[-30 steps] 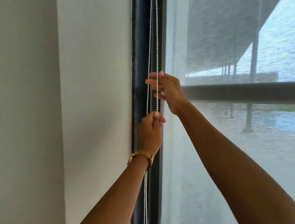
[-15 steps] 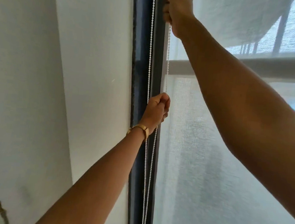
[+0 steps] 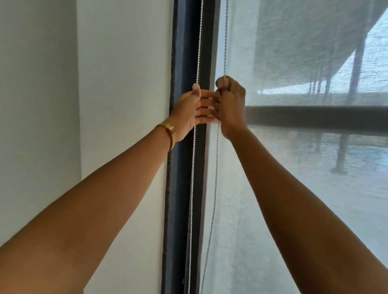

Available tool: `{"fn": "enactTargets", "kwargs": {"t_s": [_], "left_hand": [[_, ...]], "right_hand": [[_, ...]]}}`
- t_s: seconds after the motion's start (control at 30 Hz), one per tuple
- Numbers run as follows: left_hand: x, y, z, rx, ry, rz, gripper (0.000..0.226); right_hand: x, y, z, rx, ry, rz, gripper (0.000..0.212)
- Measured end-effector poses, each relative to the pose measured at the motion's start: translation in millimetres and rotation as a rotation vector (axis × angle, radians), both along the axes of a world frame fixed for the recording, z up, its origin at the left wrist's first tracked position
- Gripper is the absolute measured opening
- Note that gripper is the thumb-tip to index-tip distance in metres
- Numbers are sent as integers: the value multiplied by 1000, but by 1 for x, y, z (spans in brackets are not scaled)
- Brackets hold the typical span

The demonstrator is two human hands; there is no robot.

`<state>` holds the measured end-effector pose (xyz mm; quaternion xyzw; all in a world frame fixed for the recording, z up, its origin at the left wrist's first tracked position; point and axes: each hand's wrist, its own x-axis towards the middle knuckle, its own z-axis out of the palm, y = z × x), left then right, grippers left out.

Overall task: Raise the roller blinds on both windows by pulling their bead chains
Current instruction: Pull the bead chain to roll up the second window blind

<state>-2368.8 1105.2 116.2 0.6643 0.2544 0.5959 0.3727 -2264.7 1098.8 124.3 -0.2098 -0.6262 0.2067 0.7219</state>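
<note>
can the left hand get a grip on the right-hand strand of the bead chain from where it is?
Probably yes. The left hand is open, fingers reaching toward that strand, which the right hand pinches; free chain shows above and below it.

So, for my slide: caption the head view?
Right hand grips one bead chain strand; open left hand reaches across.

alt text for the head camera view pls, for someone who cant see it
Two bare arms reach up to a bead chain beside a dark window frame: the right hand pinches one strand, the left hand, fingers spread, is open by the other. A sheer roller blind covers the window.
</note>
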Motion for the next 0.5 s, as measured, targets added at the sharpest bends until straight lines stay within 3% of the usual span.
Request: {"fn": "enactTargets", "kwargs": {"t_s": [0.17,0.27,0.33,0.5], "left_hand": [[5,-7,44,46,-24,-2,54],[11,-11,47,83,-105,33,41],[17,-12,34,92,-169,89,33],[14,-8,-36,135,-156,203,37]], "right_hand": [[-17,-1,-57,-21,-17,79,32],[-25,4,-104,-69,-22,58,35],[-29,8,-138,-108,-31,56,35],[-34,16,-209,-197,-133,47,33]]}}
